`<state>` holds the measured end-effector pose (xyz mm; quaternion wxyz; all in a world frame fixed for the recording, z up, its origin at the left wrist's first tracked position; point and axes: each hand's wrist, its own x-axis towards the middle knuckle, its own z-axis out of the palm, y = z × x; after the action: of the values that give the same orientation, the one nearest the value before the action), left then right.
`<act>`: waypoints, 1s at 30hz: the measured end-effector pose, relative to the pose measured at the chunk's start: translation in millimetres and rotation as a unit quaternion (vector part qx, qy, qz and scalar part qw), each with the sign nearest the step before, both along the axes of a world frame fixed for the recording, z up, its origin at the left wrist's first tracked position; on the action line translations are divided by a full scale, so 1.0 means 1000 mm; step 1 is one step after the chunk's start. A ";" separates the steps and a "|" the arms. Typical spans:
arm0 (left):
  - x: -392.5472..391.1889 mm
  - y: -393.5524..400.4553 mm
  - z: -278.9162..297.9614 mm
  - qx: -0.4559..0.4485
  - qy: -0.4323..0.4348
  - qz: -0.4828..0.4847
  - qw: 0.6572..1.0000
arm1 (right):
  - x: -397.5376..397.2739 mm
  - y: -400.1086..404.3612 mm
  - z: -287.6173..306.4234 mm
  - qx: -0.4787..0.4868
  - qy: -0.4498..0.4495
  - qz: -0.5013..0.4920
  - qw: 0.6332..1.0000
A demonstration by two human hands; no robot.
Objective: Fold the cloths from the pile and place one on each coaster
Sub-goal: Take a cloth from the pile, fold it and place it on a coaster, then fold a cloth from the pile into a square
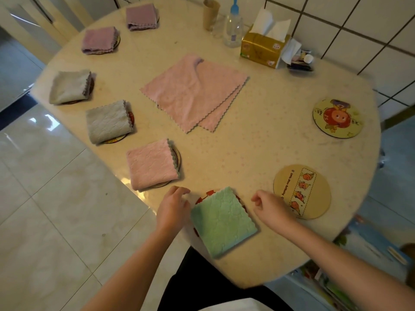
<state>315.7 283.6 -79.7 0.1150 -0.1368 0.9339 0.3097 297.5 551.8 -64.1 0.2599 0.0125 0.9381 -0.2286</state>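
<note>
A folded green cloth (223,221) lies on a red-rimmed coaster (203,197) at the table's near edge. My left hand (174,205) rests just left of it, fingers loosely curled and holding nothing. My right hand (271,206) hovers just right of it, also holding nothing. The pile of flat pink cloths (193,93) lies in the table's middle. Two bare coasters stand on the right: a tan coaster (302,190) and a cartoon-face coaster (338,117). Along the left edge, folded cloths cover several coasters: pink (151,163), grey (107,121), beige (69,86), two purple ones (98,39).
At the back stand a gold tissue box (262,49), a clear bottle (233,28), a cardboard tube (211,14) and a small tray of bits (301,61). The round table (258,149) meets a tiled wall on the right. Glossy floor tiles lie to the left.
</note>
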 end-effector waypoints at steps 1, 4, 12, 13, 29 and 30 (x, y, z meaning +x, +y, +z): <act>-0.010 -0.003 0.002 -0.010 0.008 -0.016 1.000 | -0.014 -0.002 0.004 -0.001 0.015 0.008 1.000; -0.049 -0.014 0.013 -0.014 0.040 -0.071 0.997 | -0.061 -0.017 0.015 -0.012 0.039 0.056 0.998; -0.176 -0.059 0.019 -0.083 0.065 -0.156 0.982 | -0.177 -0.102 0.031 -0.025 0.106 0.164 0.980; -0.194 -0.065 0.013 -0.082 0.061 -0.160 0.982 | -0.191 -0.114 0.027 -0.029 0.115 0.166 0.979; -0.282 -0.111 -0.019 -0.115 0.111 -0.355 0.921 | -0.254 -0.189 -0.029 0.074 0.195 0.262 0.942; -0.285 -0.112 -0.018 -0.116 0.109 -0.361 0.919 | -0.256 -0.190 -0.028 0.079 0.190 0.269 0.941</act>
<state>30.9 171.6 -97.9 0.0999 0.2316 0.9559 0.1501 41.0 361.5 -92.2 0.1273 -0.2633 0.9534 -0.0739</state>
